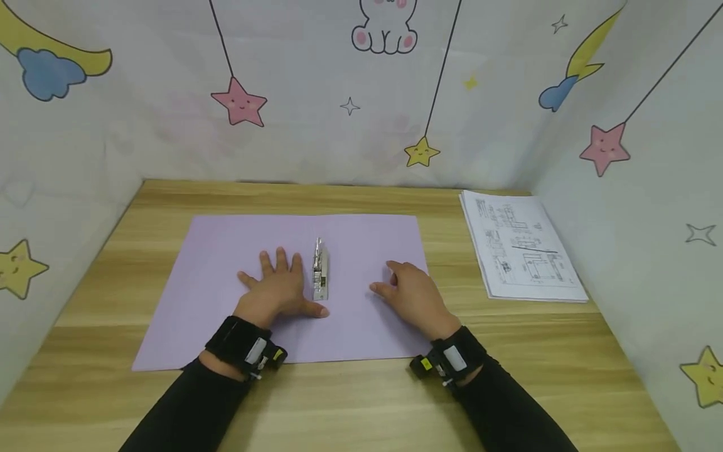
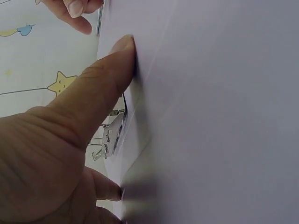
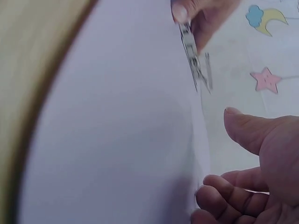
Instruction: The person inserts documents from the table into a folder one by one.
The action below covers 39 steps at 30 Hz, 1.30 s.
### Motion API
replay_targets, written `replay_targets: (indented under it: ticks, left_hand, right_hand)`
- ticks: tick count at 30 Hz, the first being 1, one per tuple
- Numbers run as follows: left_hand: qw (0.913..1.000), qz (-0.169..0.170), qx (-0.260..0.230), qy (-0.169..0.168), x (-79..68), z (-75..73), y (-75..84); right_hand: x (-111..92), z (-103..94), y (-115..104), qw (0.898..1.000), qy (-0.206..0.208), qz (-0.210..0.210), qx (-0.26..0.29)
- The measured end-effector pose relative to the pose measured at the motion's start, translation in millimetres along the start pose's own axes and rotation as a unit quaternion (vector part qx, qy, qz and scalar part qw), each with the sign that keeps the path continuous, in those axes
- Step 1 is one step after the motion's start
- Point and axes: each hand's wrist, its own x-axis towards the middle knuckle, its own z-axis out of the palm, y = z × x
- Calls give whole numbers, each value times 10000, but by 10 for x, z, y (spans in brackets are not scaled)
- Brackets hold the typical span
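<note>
A lilac file folder (image 1: pixel 361 333) lies spread flat on the table, a metal clip mechanism (image 1: pixel 320 273) fixed near its middle. My left hand (image 1: pixel 278 292) rests on the folder's left half, fingers spread, the thumb reaching under the near end of the clip. In the left wrist view the left thumb (image 2: pixel 105 77) touches the lilac surface, with the clip (image 2: pixel 112 135) standing beyond it. Over the right half is my right hand (image 1: pixel 415 300), its fingers partly bent and its thumb apart from them. The right wrist view shows the fingertips (image 3: pixel 212 198) right at the folder surface, with nothing between thumb and fingers.
A stack of printed sheets (image 1: pixel 525 251) with technical drawings lies at the table's right back. White walls with cartoon stars and clouds (image 1: pixel 350 138) enclose the back and sides. Wood-grain table (image 1: pixel 339 408) shows in front of the folder.
</note>
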Motion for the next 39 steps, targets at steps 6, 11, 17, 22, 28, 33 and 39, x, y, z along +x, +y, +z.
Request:
replay_targets:
  ticks: [6, 11, 17, 22, 28, 33, 39]
  left_hand:
    - [10000, 8, -15, -57, -6, -16, -12]
    - [9997, -43, -4, -242, -13, -30, -23]
    - [9997, -70, -4, -248, -17, -33, -60]
    - [9996, -64, -17, -257, -19, -43, -63]
    - [9996, -45, 1, -275, -2, -39, -53]
    - [9996, -92, 10, -281, -4, -49, -43]
    - [9997, -67, 25, -251, -1, -49, -25]
  right_hand:
    - [24, -230, 383, 9990, 359, 281, 5]
    - [10, -395, 754, 9969, 314, 686, -220]
    - [-36, -554, 1154, 9893, 443, 1256, -602]
    - [-136, -623, 1383, 9782, 347, 1914, -726]
    - [-176, -608, 1486, 9685, -37, 2359, -798]
    - [-158, -569, 1403, 9686, -137, 2334, -843]
    - [-158, -558, 1283, 9683, -177, 2345, -847]
